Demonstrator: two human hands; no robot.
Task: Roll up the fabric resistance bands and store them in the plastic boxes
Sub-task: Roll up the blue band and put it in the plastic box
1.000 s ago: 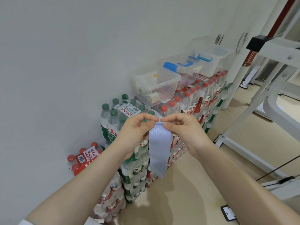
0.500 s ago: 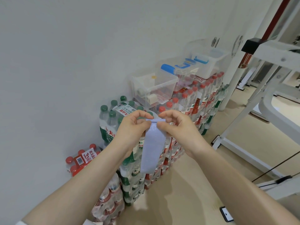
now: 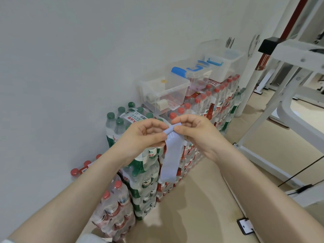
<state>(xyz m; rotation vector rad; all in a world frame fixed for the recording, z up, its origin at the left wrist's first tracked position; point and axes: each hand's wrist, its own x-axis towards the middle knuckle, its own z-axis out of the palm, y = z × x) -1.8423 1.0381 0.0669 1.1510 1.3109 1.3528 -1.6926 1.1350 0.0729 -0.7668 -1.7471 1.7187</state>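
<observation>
A light blue fabric resistance band [image 3: 171, 158] hangs in front of me, its top edge curled into a small roll. My left hand [image 3: 142, 137] pinches the left end of that roll and my right hand [image 3: 196, 134] pinches the right end. The rest of the band dangles straight down. Beyond my hands, a clear plastic box [image 3: 163, 95] stands on top of stacked bottle packs; small rolls lie inside it. Two more clear boxes [image 3: 217, 67] with blue clips stand further back along the wall.
Shrink-wrapped packs of water bottles [image 3: 143, 172] with green and red caps are stacked against the white wall. A white metal gym frame [image 3: 280, 102] stands at the right with a black cable near the floor. The beige floor lies below my arms.
The top of the band has been rolled over further, so the hanging part is shorter. Both hands have risen slightly and stay pinching the roll.
</observation>
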